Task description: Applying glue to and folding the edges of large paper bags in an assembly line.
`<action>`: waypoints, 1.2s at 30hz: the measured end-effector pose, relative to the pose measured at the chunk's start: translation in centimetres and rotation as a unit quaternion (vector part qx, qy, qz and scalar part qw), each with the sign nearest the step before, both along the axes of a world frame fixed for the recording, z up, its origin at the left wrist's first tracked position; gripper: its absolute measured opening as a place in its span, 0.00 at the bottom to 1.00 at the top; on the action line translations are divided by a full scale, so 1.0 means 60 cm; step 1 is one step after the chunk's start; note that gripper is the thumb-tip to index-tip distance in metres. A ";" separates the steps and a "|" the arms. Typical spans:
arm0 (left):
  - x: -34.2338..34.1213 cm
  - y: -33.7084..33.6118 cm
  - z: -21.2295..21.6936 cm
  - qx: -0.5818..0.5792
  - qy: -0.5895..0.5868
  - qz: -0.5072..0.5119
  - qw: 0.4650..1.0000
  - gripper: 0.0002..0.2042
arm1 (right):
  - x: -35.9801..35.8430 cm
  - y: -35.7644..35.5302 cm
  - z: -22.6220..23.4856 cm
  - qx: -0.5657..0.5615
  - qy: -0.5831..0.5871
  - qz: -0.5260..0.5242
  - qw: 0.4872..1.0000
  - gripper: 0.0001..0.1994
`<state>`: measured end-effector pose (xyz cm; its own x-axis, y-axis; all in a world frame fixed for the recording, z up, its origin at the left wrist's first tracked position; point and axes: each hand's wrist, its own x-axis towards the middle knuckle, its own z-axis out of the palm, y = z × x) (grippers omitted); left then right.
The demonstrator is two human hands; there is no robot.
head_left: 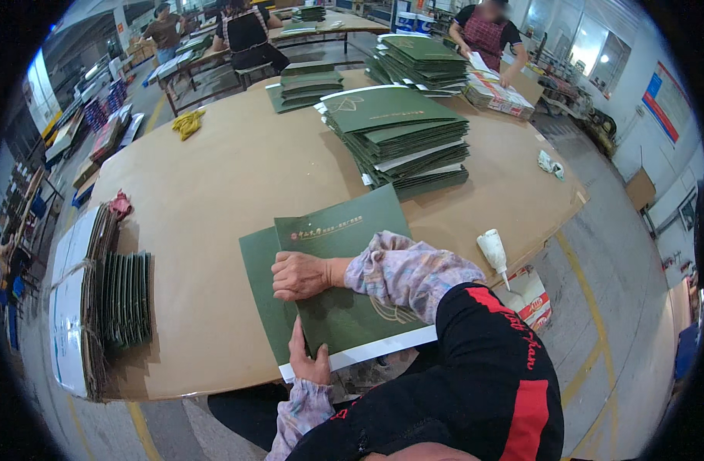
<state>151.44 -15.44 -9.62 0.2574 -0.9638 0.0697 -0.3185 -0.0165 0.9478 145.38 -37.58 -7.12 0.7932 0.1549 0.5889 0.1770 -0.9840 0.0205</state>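
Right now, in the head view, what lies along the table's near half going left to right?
Bundled cardboard stack → upright row of green folded pieces → left hand → right hand on the green folder → white glue bottle.

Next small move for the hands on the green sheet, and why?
Probably slide the right hand along the folded edge of the green sheet to crease it. That hand lies flat, pressing the upper flap near its left edge, while the left hand pins the sheet's near edge at the table rim, so the sheet looks steadied.
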 end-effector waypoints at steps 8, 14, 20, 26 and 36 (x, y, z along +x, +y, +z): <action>0.003 0.025 -0.022 -0.051 -0.080 0.019 0.995 0.28 | -0.010 0.007 -0.020 0.007 0.003 -0.013 1.000 0.16; 0.015 0.008 -0.016 -0.115 -0.165 -0.012 0.980 0.27 | -0.020 -0.007 -0.022 0.007 -0.065 -0.009 0.998 0.08; 0.012 0.023 -0.007 -0.051 -0.136 0.019 0.989 0.24 | -0.032 0.003 -0.008 0.059 0.030 -0.058 0.996 0.04; -0.007 0.029 -0.010 -0.073 -0.181 0.046 0.980 0.23 | -0.045 0.009 -0.019 0.075 0.020 -0.035 0.996 0.06; -0.001 0.039 -0.012 -0.077 -0.263 0.066 0.960 0.25 | -0.046 0.014 -0.026 0.095 0.015 -0.040 0.995 0.05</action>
